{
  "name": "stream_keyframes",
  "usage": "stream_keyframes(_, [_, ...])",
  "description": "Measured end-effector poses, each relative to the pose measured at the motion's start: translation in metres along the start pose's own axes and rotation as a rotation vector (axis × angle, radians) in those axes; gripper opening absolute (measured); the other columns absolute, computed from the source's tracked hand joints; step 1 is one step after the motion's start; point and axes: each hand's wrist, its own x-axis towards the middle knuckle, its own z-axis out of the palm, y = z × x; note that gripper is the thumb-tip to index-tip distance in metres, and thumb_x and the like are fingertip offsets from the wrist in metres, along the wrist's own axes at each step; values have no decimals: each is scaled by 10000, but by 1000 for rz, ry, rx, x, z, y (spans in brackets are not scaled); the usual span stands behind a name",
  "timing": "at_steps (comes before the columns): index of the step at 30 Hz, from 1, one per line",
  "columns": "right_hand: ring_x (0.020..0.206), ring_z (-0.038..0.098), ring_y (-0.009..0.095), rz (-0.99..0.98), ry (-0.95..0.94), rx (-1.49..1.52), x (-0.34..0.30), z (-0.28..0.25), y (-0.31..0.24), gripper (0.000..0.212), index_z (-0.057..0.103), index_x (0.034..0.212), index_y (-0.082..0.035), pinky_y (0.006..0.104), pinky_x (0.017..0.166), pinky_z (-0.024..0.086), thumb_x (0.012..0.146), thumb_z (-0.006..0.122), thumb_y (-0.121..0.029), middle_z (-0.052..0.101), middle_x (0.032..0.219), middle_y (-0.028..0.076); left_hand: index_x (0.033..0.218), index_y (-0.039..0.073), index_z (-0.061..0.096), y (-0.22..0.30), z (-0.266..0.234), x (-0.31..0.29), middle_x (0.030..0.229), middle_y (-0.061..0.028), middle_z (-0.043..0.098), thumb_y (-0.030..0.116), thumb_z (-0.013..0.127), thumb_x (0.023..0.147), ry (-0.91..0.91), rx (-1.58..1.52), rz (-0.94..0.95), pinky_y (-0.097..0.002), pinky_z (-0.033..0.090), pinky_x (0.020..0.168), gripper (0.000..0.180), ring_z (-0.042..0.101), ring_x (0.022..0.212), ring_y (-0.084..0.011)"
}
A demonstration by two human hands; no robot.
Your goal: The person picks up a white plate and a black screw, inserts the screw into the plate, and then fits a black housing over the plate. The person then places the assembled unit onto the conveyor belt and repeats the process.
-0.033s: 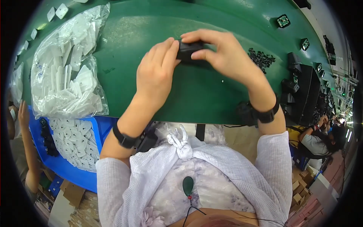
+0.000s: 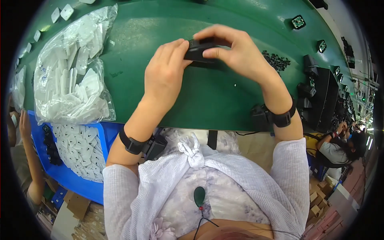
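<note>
Head view | clear bag (image 2: 74,76) of white pieces: on green surface (image 2: 212,100) | black part (image 2: 196,53): right of clear bag, between both hands | left hand (image 2: 165,72): gripping end nearest clear bag | right hand (image 2: 236,52): curved about far end, thumb against it, cannot tell whether gripping | black bits (image 2: 277,61): farther right of clear bag

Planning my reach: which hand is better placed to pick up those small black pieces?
Probably your right hand: it's nearer the small black pieces. Your left hand is farther away and holds a black part.
</note>
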Motion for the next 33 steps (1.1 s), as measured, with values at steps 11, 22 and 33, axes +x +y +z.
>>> stream_keyframes(11, [1066,554,144,-48,247,474,-27,37,-15,420,531,1267,0,275,943,434,876,655,-91,587,1163,75,1073,-77,580,22,-17,-13,927,-117,663,142,605,930,-41,-1240,-674,-247,530,702,263,646,770,-142])
stream_keyframes(22, [1037,563,146,-176,403,159,-10,-35,-10,393,536,1237,13,277,941,420,867,648,-60,596,1145,76,1015,-4,612,-27,-79,-1,920,-160,636,99,620,849,208,-70,-259,-398,471,781,195,598,864,-329])
stream_keyframes(33, [995,563,142,176,202,-302,64,-153,67,320,601,1194,-60,282,893,434,877,607,-103,633,1047,47,972,32,629,-134,-130,-31,994,-116,629,64,616,784,-124,813,-464,-432,460,832,192,565,968,-326])
